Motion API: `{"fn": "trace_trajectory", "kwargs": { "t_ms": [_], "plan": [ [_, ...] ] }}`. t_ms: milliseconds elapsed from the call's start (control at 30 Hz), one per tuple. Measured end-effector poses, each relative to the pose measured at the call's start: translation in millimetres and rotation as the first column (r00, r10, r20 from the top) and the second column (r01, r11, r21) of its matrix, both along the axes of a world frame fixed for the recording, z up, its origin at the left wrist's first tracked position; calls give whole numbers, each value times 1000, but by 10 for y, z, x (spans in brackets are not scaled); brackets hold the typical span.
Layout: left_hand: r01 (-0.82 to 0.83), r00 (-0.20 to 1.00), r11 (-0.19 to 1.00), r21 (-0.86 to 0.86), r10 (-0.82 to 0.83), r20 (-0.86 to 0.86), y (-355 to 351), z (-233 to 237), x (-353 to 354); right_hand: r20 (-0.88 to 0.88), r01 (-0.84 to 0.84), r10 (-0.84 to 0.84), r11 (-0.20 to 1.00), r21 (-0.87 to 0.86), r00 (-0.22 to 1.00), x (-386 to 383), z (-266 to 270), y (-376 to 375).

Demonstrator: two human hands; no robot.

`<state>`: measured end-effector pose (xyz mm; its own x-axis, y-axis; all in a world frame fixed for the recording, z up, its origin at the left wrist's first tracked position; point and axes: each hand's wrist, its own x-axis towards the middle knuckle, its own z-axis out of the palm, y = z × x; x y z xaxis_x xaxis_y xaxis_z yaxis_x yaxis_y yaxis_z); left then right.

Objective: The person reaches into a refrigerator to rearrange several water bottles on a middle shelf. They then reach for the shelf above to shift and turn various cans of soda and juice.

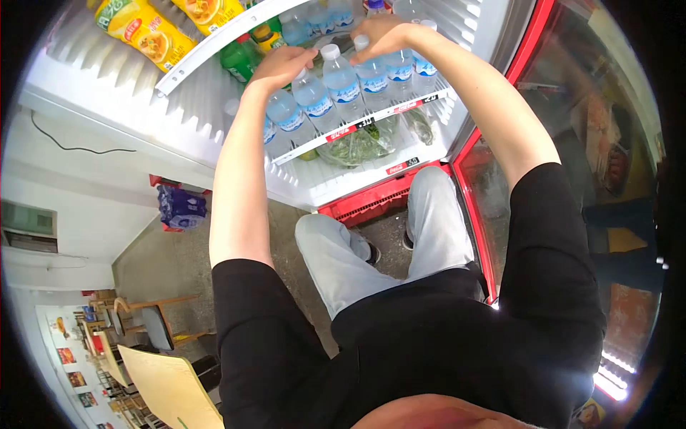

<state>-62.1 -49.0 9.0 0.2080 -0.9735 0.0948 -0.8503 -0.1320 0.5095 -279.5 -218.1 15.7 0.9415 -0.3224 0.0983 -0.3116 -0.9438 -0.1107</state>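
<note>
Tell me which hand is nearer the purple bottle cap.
Right: the right hand is just below the purple bottle cap in the picture; the left hand is farther off, lower left.

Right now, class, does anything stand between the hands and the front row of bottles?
Nothing visible: the glass door stands open, and the left hand and right hand reach over the front bottles.

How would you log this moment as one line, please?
left hand: over water bottles, grip unclear | right hand: at a bottle cap, grip unclear | water bottles: upright on fridge shelf | glass door: open
</note>
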Motion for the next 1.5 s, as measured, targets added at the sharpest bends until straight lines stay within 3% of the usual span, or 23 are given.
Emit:
{"fn": "trace_trajectory", "kwargs": {
  "t_ms": [133, 333, 533, 633, 733, 833, 933, 1100, 1233, 1500],
  "plan": [
    [-22, 1000, 998, 65, 21, 9, -21, 12, 14, -52, -8, 8, 1000, -2, 999, 0, -14, -49],
    [-19, 1000, 998, 58, 20, -14, 0, 22, 5, 1, 85, -86, 981, 176, 996, -6, -2, 31],
    [-28, 1000, 996, 90, 26, 16, -33, 40, -16, 270, 34, -125, 948, 318, 955, -1, -74, -45],
    [-32, 999, 995, 97, 32, 2, -26, 46, -11, 319, -36, 25, 999, 28, 947, 179, -290, -591],
    [-4, 1000, 997, 76, 4, 12, -20, 29, 30, 47, 47, -46, 999, -16, 998, 53, -159, -705],
    [-4, 1000, 997, 71, 3, 10, -28, 15, 36, 44, -4, 8, 995, -102, 999, 26, -323, -939],
    [-15, 1000, 997, 80, 15, 7, -30, 11, 12, -72, 199, -193, 976, 85, 979, -195, 37, -361],
    [-13, 1000, 1000, 11, 13, 21, -3, -4, -14, -103, 123, -118, 991, 43, 988, -195, 48, -278],
    [-40, 999, 996, 77, 39, 8, 7, 60, -38, -162, 102, -106, 994, -34, 981, -199, 140, -205],
    [-24, 1000, 997, 71, 23, 19, -5, 23, -23, -120, 130, -124, 991, 41, 985, -297, 181, -200]
  ]
}}
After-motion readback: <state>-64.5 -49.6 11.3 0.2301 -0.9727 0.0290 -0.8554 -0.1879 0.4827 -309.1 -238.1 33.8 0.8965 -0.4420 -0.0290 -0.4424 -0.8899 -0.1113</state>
